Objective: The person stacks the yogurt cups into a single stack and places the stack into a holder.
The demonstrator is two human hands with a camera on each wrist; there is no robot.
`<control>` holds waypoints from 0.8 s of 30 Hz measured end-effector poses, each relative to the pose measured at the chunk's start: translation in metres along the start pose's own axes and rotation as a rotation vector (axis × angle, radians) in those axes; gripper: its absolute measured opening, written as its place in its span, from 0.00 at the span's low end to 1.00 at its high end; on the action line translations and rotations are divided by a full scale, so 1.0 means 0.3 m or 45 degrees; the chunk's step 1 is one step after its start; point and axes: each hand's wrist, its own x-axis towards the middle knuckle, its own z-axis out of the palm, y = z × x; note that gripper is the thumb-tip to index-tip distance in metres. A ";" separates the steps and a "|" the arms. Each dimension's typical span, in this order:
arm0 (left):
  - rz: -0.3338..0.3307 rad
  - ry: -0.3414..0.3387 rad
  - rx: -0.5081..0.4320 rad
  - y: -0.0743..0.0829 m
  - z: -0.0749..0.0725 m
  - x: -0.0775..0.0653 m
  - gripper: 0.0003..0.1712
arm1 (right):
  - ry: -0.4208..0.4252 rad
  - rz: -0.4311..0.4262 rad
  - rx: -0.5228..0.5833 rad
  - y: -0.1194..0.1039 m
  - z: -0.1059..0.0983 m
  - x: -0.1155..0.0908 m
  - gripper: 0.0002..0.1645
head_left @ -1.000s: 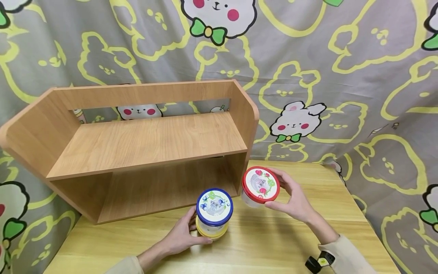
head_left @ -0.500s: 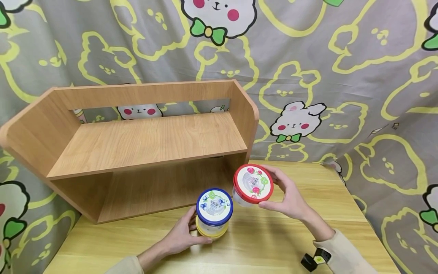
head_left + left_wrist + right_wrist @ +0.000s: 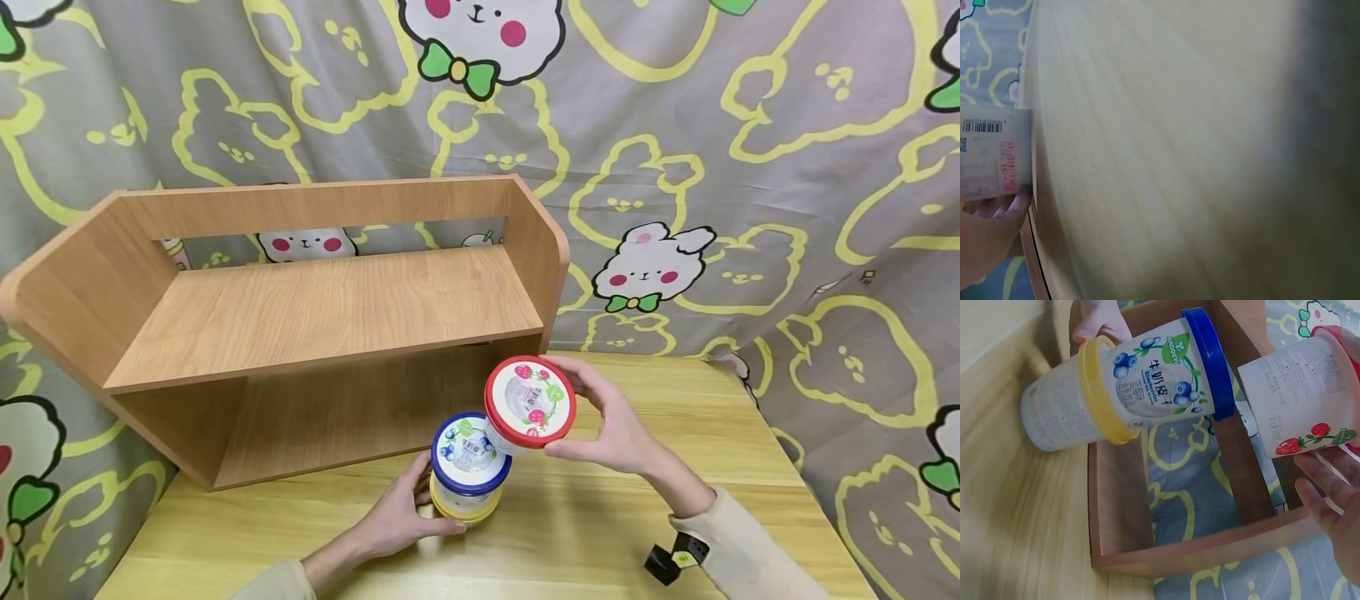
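Observation:
A tub with a yellow lid (image 3: 1099, 387) stands on the table, and a blueberry tub with a blue lid (image 3: 471, 454) is stacked on it. My left hand (image 3: 397, 517) grips the lower tub from the left, thumb in front and fingers behind. My right hand (image 3: 611, 425) holds a strawberry tub with a red lid (image 3: 529, 402) between thumb and fingers. That tub is tilted and raised, overlapping the blue lid's edge in the head view. In the right wrist view its base is close above the blue lid. The left wrist view shows a tub side with a barcode (image 3: 991, 150).
A two-level wooden shelf (image 3: 337, 312) stands behind the stack, to the left. Wood-grain tabletop (image 3: 675, 392) runs to the right of it. Patterned grey fabric (image 3: 750, 183) hangs behind and at the right side. A small black device (image 3: 675, 558) sits at the right cuff.
My right hand has carried the red-lidded tub leftward and slightly up, from beside the stack to over the blue lid's edge. My left hand and the stack have stayed in place.

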 end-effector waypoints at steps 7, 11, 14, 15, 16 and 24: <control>-0.004 -0.006 -0.009 0.001 0.001 0.001 0.60 | -0.049 -0.008 0.023 -0.023 0.022 0.028 0.60; -0.012 -0.002 -0.006 0.001 0.000 0.002 0.60 | -0.071 -0.017 0.025 -0.029 0.036 0.041 0.60; -0.017 -0.004 -0.005 0.001 0.000 0.002 0.60 | -0.083 -0.032 0.037 -0.030 0.048 0.050 0.59; -0.017 -0.005 -0.005 0.001 -0.001 0.002 0.60 | -0.088 -0.039 0.045 -0.030 0.052 0.053 0.59; -0.017 -0.008 -0.007 0.001 -0.001 0.002 0.60 | -0.096 -0.045 0.052 -0.029 0.057 0.056 0.59; -0.018 -0.008 0.002 0.001 -0.002 0.004 0.58 | -0.146 -0.035 0.080 -0.033 0.089 0.066 0.58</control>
